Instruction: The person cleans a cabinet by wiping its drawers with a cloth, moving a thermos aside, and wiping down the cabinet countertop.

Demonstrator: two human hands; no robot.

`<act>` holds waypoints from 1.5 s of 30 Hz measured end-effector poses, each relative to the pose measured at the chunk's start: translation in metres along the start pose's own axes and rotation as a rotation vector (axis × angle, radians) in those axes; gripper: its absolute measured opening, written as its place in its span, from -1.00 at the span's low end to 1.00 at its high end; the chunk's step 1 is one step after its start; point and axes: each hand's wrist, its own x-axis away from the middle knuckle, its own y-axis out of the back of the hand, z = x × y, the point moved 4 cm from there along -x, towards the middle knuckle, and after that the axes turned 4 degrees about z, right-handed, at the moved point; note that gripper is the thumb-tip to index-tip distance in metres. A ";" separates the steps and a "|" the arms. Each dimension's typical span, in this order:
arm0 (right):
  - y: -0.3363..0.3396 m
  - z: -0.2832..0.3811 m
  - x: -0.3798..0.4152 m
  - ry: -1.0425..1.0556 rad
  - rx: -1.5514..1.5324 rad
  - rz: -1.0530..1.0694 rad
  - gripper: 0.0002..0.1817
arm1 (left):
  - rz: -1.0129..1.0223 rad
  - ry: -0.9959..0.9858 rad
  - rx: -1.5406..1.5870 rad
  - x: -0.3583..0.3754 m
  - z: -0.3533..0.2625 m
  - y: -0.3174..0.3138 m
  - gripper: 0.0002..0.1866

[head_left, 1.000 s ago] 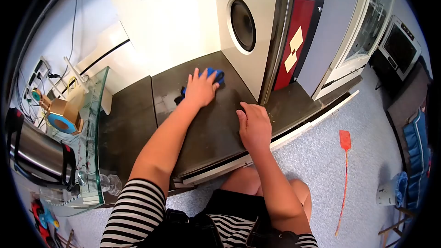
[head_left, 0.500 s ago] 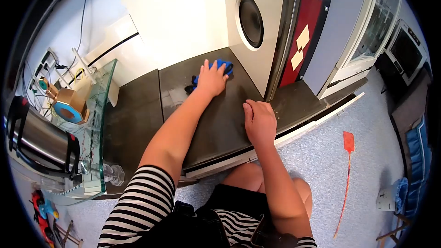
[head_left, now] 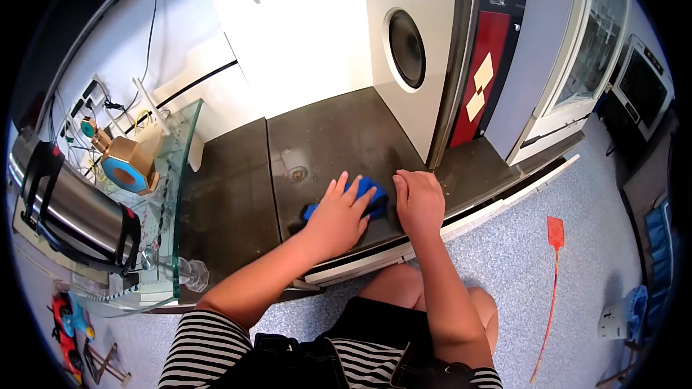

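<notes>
A blue and black cloth (head_left: 373,198) lies on the dark brown cabinet top (head_left: 324,133), near its front edge. My left hand (head_left: 337,217) is spread flat over the cloth, pressing it with the fingers apart; part of the cloth shows beyond the fingertips and at the wrist side. My right hand (head_left: 420,204) rests at the cabinet's front edge, just right of the cloth, its fingers curled in. Whatever may be inside those fingers is hidden. A round spot (head_left: 296,173) shows on the surface behind my left hand.
A glass shelf (head_left: 189,126) at left bears a steel kettle (head_left: 86,209) and a gold bottle (head_left: 130,166). A white speaker (head_left: 375,36) stands at the back right. A red fly swatter (head_left: 555,232) lies on the floor, near a bin (head_left: 616,317).
My left hand and the cloth have moved from the back of the surface toward its front edge. The view has shifted slightly; my right hand stays at the edge.
</notes>
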 end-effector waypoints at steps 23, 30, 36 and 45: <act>-0.002 0.001 -0.004 -0.030 0.026 0.027 -0.81 | -0.037 0.313 -0.130 -0.154 0.078 -0.034 -0.40; -0.002 -0.011 0.001 -0.159 -0.092 -0.092 -0.82 | -0.023 -0.019 0.452 -0.084 0.012 -0.024 -0.38; 0.020 0.020 -0.010 0.183 0.023 0.109 -0.60 | -0.557 0.137 0.553 -0.037 0.085 0.014 -0.54; -0.091 -0.013 -0.069 0.090 0.382 0.733 -0.18 | -0.487 0.419 0.325 -0.023 0.124 -0.017 -0.64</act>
